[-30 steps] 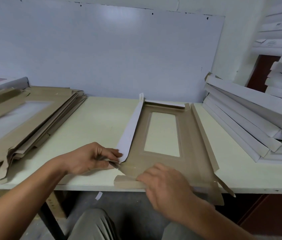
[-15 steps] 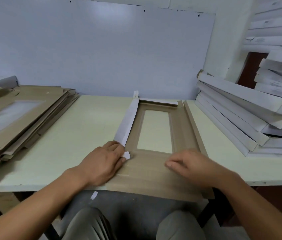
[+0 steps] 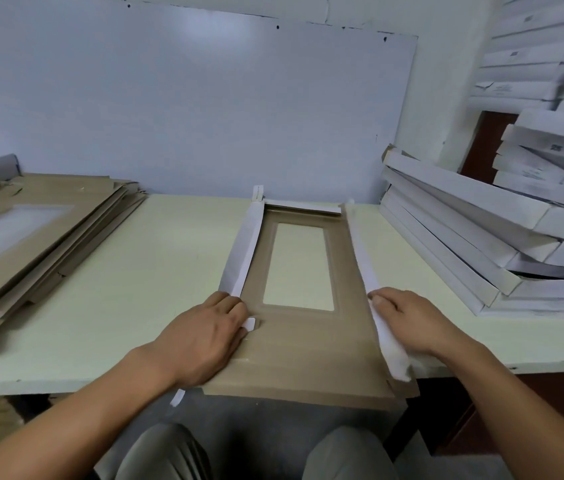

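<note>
On the worktop [image 3: 155, 271], the left hand [image 3: 200, 337] pressed flat on the left flap [image 3: 244, 247]; the right hand [image 3: 408, 320] gripped the right flap [image 3: 360, 251].

Brown box blank [image 3: 294, 355] w/ rect. window, flat on table [image 3: 135, 289], near end overhanging, side flaps [image 3: 242, 251] raised.

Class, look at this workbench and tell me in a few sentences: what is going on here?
A person is folding a windowed brown cardboard blank on the table. The left hand presses on the near end of the left side flap; the right hand grips the raised right side flap. Unfolded blanks lie stacked at left, white boxes at right.
</note>
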Demonstrator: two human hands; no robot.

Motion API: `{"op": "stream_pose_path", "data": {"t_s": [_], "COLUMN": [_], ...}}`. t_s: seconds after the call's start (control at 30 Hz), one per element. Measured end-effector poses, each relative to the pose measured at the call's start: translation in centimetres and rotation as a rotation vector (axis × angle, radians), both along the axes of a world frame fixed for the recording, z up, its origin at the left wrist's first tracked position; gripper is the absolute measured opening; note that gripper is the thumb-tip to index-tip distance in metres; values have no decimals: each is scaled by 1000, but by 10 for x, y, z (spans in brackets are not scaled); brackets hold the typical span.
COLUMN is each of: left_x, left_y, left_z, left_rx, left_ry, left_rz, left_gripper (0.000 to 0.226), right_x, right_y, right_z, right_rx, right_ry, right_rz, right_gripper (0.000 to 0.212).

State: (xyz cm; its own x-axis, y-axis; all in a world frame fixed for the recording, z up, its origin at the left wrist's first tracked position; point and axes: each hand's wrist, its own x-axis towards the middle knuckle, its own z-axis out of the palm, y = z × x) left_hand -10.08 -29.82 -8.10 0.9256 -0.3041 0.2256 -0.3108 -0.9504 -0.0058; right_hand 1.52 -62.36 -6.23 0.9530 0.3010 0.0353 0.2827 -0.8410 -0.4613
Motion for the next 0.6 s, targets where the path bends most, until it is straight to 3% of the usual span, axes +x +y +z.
{"op": "stream_pose_path", "data": {"t_s": [0.1, 0.17, 0.33, 0.43, 0.53, 0.6], "left_x": [-2, -2, -1, -2, -3, -2], "left_y": [-1, -1, -3, -4, -5, -6], "left_z": [2, 3, 0, 0, 0, 0], "left_rx": [-6, 34, 97, 117, 115, 133], "left_ry": [2, 4, -32, -101, -186, -220], "left_rz": [-1, 9, 70, 64, 39, 24], "left_gripper": [41, 49, 34, 42, 44, 42], "right_x": [-6, -9, -15, -19, -23, -24], "right_y": [4, 2, -11, -25, -44, -50], "right_z": [7, 11, 10, 23, 40, 44], "right_rx": [-26, -16, -5, 98, 21, 0], "right_ry": [77, 112, 58, 271, 477, 530], "right_rz": [75, 125, 261, 384, 501, 518], "right_gripper": [27, 13, 9, 5, 46, 60]}}
